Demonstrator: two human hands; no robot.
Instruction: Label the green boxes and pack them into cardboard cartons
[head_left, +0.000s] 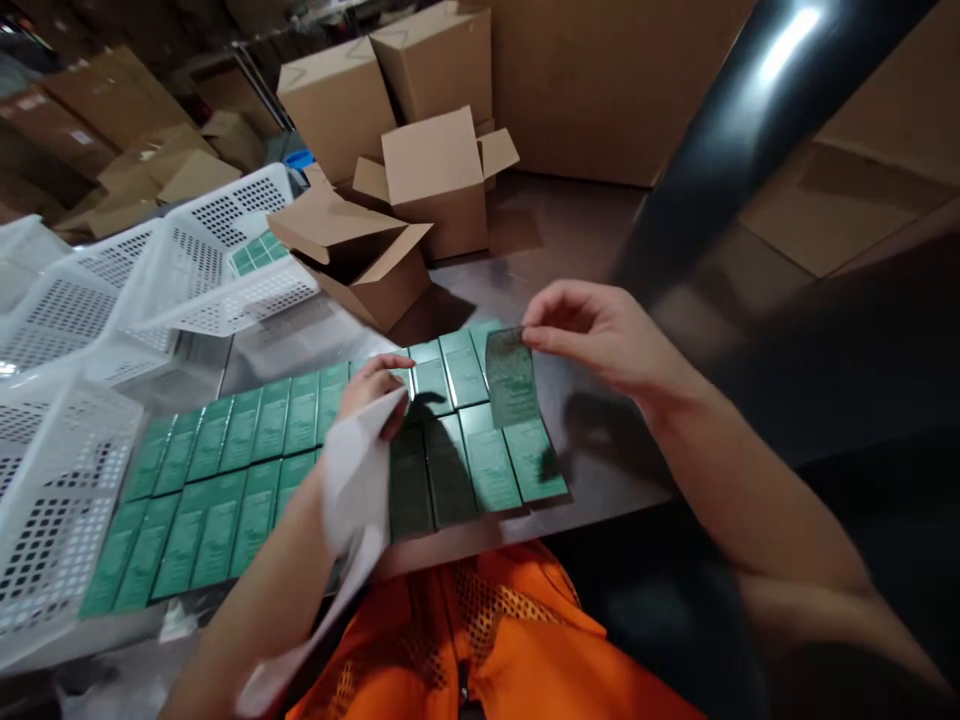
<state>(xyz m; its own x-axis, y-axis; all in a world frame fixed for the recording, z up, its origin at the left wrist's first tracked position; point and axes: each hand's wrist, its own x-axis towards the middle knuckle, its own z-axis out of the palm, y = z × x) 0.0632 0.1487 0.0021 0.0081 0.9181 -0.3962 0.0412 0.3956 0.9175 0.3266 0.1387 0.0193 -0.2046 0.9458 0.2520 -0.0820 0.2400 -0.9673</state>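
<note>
On the dark table (585,470) in front of you, green boxes (247,470) lie flat in two close rows, edge to edge, printed faces up, so every face is open to view and to your fingers at once. Your right hand (607,335) holds a thin translucent label (511,375) by its top corner, thumb and forefinger pressed together on it, so the sheet hangs free just above the right end of the rows, touching nothing but your fingertips; held that way its faces stay clear of your skin. Your left hand (379,390) rests on the boxes near the middle of the far row, fingers curled down onto one, and it also pinches a white backing sheet (352,490) that trails back over your wrist toward your lap, kept out of the way of the rows. White perforated baskets (217,250) stand to the left, one with more green boxes inside, within easy reach. Open cardboard cartons (375,265) sit beyond the rows. Your orange mesh vest (487,640) shows below the table edge.
</note>
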